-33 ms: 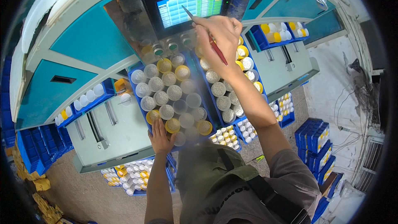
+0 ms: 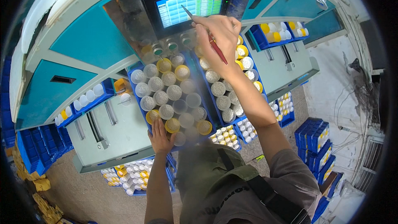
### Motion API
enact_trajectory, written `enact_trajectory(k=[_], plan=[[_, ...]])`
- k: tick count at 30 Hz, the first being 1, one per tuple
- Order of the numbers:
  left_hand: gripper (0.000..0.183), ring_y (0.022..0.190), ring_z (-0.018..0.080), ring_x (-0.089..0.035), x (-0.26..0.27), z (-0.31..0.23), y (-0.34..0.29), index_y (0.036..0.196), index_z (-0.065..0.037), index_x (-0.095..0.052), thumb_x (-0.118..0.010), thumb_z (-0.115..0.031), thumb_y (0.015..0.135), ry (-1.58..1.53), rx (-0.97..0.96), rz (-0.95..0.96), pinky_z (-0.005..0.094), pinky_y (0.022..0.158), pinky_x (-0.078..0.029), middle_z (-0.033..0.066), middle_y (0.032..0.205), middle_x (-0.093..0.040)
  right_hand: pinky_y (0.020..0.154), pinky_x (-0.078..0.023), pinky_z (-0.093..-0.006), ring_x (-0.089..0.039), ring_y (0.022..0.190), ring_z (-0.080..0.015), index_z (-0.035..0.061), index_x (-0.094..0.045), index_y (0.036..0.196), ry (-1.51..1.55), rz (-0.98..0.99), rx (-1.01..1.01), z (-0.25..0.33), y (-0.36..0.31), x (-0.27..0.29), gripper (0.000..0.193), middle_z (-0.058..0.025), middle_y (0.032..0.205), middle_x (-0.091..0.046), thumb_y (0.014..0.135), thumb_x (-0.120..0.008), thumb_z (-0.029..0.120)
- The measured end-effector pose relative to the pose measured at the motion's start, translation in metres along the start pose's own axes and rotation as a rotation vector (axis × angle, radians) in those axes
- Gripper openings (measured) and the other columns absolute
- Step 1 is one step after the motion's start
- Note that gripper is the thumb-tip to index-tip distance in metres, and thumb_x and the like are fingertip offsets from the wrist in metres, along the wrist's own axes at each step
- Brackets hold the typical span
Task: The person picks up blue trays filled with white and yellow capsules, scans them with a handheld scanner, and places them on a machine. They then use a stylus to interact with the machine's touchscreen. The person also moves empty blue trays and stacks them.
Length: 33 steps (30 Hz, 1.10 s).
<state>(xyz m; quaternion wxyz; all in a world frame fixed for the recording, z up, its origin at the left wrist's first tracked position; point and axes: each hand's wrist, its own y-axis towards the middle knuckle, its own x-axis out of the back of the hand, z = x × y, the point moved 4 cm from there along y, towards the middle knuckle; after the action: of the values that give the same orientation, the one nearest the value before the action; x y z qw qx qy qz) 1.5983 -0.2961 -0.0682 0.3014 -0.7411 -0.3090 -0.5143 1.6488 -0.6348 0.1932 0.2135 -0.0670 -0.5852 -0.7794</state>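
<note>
Indoors, right grip (image 2: 215, 35) closed round red tool (image 2: 218, 52), left grip (image 2: 161, 139) uncurled at cups (image 2: 172, 125), pale worktop (image 2: 126, 135), scuffed wall (image 2: 329, 64)

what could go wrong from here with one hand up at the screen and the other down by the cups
The tool in the right hand points at the screen, so a slip might press the wrong cell. The right arm crosses above open cups and could knock some. The left hand is at the left tray's near corner; a nudge might spill a cup.
</note>
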Motion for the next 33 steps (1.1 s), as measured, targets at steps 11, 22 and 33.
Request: enact_trajectory(k=[11, 22, 33], plan=[[0.095, 0.143, 0.0312, -0.022, -0.002, 0.001, 0.0, 0.151, -0.01, -0.016, -0.064, -0.052, 0.079, 0.002, 0.026, 0.016, 0.0624, 0.106, -0.025, 0.011, 0.154, -0.025, 0.082, -0.032, -0.0364, -0.058, 0.075, -0.0159, 0.0111, -0.069, 0.091, -0.013, 0.019, -0.003, -0.002, -0.004, 0.003, 0.017, 0.0007, 0.073, -0.061, 0.076, -0.067, 0.004], [0.096, 0.143, 0.0316, -0.022, -0.005, 0.002, 0.0, 0.151, -0.01, -0.015, -0.063, -0.052, 0.079, 0.012, 0.041, 0.043, 0.063, 0.107, -0.023, 0.0116, 0.154, -0.024, 0.084, -0.031, -0.0369, -0.058, 0.076, -0.0138, 0.0117, -0.07, 0.09, -0.029, -0.005, 0.027, -0.004, -0.001, 0.01, 0.016, 0.0015, 0.072, -0.061, 0.076, -0.068, 0.006], [0.095, 0.142, 0.0328, -0.023, 0.0, 0.0, 0.002, 0.151, -0.009, -0.016, -0.06, -0.054, 0.08, 0.013, 0.009, 0.013, 0.0645, 0.105, -0.025, 0.0127, 0.154, -0.025, 0.084, -0.031, -0.0373, -0.058, 0.078, -0.0161, 0.0105, -0.07, 0.091, -0.046, -0.002, -0.002, -0.011, -0.006, 0.009, 0.013, -0.0002, 0.071, -0.061, 0.079, -0.066, 0.008]])
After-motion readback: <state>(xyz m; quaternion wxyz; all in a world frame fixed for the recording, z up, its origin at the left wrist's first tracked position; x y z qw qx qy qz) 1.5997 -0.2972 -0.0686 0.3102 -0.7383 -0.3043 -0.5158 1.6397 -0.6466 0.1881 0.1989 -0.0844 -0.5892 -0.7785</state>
